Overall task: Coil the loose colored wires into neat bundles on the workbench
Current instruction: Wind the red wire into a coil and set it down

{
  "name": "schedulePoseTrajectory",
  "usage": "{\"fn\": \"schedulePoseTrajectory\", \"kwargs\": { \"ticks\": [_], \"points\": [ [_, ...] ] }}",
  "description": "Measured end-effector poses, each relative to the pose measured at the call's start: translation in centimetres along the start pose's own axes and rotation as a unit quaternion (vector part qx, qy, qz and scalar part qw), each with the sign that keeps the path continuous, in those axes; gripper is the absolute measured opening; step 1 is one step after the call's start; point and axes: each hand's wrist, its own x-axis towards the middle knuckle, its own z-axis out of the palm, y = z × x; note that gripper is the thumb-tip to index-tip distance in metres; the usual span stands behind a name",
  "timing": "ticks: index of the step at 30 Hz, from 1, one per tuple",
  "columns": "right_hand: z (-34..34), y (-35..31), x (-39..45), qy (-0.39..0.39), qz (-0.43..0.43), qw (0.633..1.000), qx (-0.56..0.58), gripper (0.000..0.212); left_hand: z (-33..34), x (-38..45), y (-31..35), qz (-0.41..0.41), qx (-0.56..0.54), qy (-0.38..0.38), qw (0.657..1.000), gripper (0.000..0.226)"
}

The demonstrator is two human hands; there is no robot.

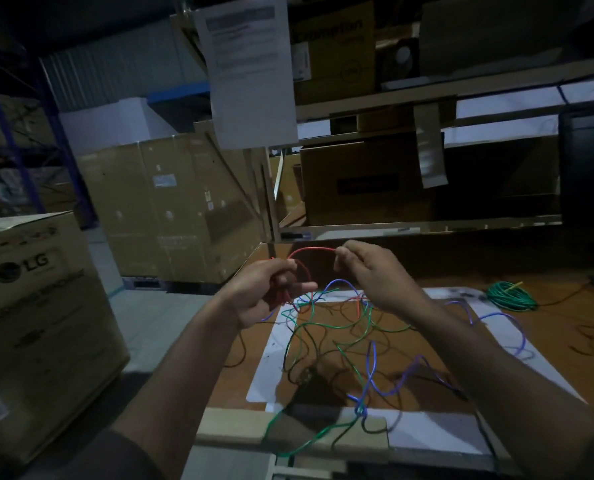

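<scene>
Dim warehouse shelving is rising behind the workbench [240, 362], an orange-brown top with a pale sheet [517, 327] lying on it. Above the workbench's far left corner, both hands are working a red wire [314, 249]. The left hand [261, 292] is closing around several small red loops, fingers curled over them, while the right hand [375, 271] is pinching the same wire between thumb and fingertips; a thin glossy arc of it is spanning the gap between them. Below the hands, loose green wires [354, 362], blue wires [371, 375] and dark strands are sprawling in a tangle across the sheet, one green end hanging over the workbench's near edge. Toward the workbench's far right side, a green coil [512, 296] is sitting already wound, with a short yellow tip poking out. Left of the workbench, a cardboard box [39, 306] is showing the "LG" logo; its smaller print is too blurred to read. A printed paper [250, 67] is hanging above the workbench, its text unreadable.
</scene>
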Motion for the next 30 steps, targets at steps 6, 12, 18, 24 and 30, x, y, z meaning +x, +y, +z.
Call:
{"fn": "schedulePoseTrajectory", "kwargs": {
  "ticks": [6,12,18,24,30],
  "points": [
    [-0.2,3.5,-0.2,0.105,0.045,0.992,-0.044,0.033,-0.9,-1.2,-0.4,-0.017,-0.196,-0.092,0.976,0.023],
    [0.7,3.4,-1.1,0.067,0.068,0.994,-0.054,0.024,-0.3,-1.2,-1.2,0.057,-0.294,-0.027,0.954,0.020],
    [2.3,2.3,-2.3,-0.040,-0.018,0.995,-0.086,0.013,1.9,-0.6,0.2,0.202,-0.350,0.033,0.914,0.027],
    [2.5,-0.2,-2.5,-0.080,-0.155,0.977,-0.123,0.007,2.2,0.4,-1.0,0.234,0.059,0.033,0.970,0.047],
    [0.0,-0.2,0.6,0.088,-0.114,0.989,0.017,0.012,3.0,-0.9,-1.9,0.214,0.251,0.008,0.944,0.036]
  ]
}}
